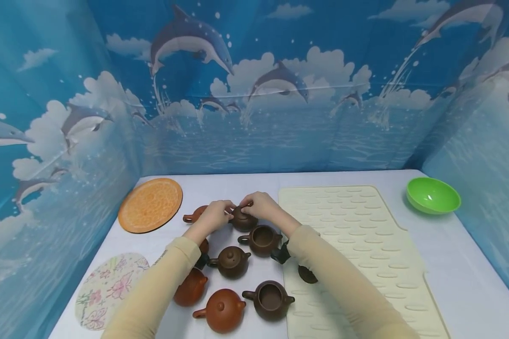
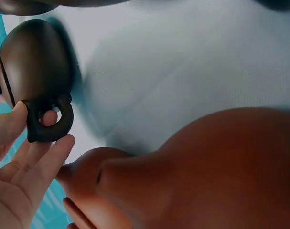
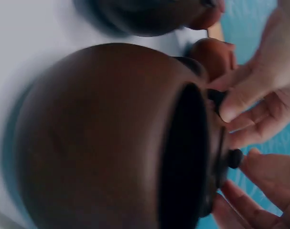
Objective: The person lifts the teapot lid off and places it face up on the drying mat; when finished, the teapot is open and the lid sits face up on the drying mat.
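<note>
Evidently both hands were nearly closed: the left hand (image 1: 214, 215) pinched the dark teapot (image 1: 243, 221) by its handle (image 2: 49, 134), at the cluster's twelve o'clock, while the right hand (image 1: 260, 206) gripped the lid knob (image 3: 235, 159). A slack pinch could have dropped the lid; a careless swing could have knocked the lidless teapot (image 1: 263, 241) near five o'clock.

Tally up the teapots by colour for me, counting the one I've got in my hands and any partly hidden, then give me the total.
Dark brown teapots: 4
Reddish-brown teapots: 4
Total: 8
</note>
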`<state>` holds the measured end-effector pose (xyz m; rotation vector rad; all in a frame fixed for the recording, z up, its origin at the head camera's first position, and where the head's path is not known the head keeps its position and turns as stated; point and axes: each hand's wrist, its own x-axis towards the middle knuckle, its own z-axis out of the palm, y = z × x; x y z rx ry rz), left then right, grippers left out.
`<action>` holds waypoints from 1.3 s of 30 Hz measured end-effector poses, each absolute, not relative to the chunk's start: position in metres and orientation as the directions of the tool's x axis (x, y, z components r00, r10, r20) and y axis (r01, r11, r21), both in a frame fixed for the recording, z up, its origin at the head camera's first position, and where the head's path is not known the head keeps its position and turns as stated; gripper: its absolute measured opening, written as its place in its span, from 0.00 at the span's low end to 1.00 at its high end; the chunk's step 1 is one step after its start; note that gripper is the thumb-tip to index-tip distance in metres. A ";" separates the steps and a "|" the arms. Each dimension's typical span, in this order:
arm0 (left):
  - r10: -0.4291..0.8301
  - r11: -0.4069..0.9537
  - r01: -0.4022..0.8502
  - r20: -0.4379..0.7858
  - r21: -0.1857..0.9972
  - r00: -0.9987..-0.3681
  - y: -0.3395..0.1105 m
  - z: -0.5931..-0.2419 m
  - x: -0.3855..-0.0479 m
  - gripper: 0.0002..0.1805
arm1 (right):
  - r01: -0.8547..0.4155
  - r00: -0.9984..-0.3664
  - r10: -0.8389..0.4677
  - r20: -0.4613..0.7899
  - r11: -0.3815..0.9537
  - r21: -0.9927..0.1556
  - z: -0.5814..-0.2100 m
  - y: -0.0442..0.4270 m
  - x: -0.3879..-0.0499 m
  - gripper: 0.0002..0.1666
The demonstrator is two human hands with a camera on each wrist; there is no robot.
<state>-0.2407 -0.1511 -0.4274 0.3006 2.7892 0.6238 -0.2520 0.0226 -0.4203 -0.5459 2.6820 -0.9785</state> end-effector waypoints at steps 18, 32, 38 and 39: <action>0.179 0.924 0.071 -0.259 0.376 -0.949 -0.144 -0.427 -0.242 0.14 | -0.315 -0.917 -0.399 -0.009 0.739 -0.596 -0.422 0.017 -0.247 0.07; 0.145 0.928 0.032 -0.278 0.372 -0.950 -0.141 -0.427 -0.246 0.15 | 0.179 -0.866 -0.410 -0.285 0.277 -0.944 -0.405 0.120 -0.265 0.22; 0.153 0.922 0.033 -0.284 0.387 -0.947 -0.140 -0.427 -0.244 0.15 | 0.316 -0.856 -0.402 -0.326 0.092 -0.944 -0.426 0.168 -0.261 0.28; 0.156 0.920 0.034 -0.286 0.390 -0.946 -0.141 -0.427 -0.244 0.15 | 0.336 -0.852 -0.404 -0.333 0.067 -0.940 -0.431 0.173 -0.259 0.29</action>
